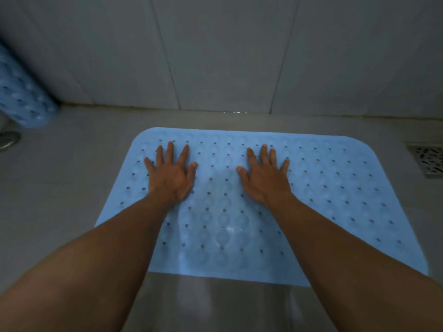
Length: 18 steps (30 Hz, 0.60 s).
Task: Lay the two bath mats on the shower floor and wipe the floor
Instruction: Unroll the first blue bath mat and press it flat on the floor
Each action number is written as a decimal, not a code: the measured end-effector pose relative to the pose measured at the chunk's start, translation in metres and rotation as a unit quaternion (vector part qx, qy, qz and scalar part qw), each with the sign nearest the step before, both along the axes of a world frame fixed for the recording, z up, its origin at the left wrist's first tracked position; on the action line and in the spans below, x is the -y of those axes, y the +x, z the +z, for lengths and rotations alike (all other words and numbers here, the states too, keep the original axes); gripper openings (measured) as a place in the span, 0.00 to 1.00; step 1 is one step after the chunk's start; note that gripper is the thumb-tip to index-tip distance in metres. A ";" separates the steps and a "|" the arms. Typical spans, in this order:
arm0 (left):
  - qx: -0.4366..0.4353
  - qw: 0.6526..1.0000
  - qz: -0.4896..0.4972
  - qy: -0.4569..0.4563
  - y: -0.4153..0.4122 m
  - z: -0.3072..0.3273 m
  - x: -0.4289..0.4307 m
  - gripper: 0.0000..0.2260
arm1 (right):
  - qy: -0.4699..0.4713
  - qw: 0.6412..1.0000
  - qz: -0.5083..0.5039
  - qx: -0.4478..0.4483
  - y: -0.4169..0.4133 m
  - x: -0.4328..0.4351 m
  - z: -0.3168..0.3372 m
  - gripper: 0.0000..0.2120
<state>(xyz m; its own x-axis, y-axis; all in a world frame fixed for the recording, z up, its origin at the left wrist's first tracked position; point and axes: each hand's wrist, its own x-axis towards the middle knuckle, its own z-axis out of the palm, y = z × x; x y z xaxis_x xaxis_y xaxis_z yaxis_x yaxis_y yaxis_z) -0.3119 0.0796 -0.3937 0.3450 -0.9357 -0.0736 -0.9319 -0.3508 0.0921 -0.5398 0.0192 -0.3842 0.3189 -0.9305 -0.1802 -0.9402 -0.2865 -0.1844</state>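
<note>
Both my palms are down flat on the pale blue rubbery bath mat with rounded corners point(311, 188), dotted with rows of small holes and round bumps, lying on the smooth grey tiled shower floor point(72, 183). My left hand point(171, 177) has its fingers spread apart; my right hand point(265, 179) too, gripping nothing. A second blue mat, rolled up point(21, 92), leans at the wall on my left. One perforated metal drain grate point(429, 159) sits right.
</note>
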 end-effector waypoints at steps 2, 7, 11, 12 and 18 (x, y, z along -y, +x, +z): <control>-0.008 1.000 -0.010 0.012 0.021 -0.005 0.008 0.29 | 0.003 1.000 0.022 0.004 0.029 0.010 -0.004 0.32; -0.012 0.999 -0.033 0.021 0.041 -0.017 0.017 0.33 | -0.028 0.998 0.053 -0.009 0.070 0.025 -0.018 0.31; -0.020 1.000 -0.018 -0.002 0.048 -0.012 0.024 0.25 | -0.038 0.996 0.080 -0.010 0.071 0.023 -0.024 0.27; -0.004 0.999 -0.032 -0.020 0.052 -0.009 0.026 0.24 | -0.035 0.995 0.087 -0.013 0.071 0.024 -0.024 0.27; -0.025 0.999 -0.044 0.020 0.060 -0.016 0.029 0.26 | -0.021 0.997 0.065 -0.020 0.082 0.027 -0.023 0.29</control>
<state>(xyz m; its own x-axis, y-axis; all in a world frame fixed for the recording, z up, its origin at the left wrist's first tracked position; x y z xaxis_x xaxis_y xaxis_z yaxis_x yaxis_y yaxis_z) -0.2517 0.0507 -0.4098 0.2573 -0.9580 -0.1269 -0.9538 -0.2728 0.1259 -0.4576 -0.0080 -0.4073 0.4302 -0.8889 -0.1575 -0.9011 -0.4125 -0.1337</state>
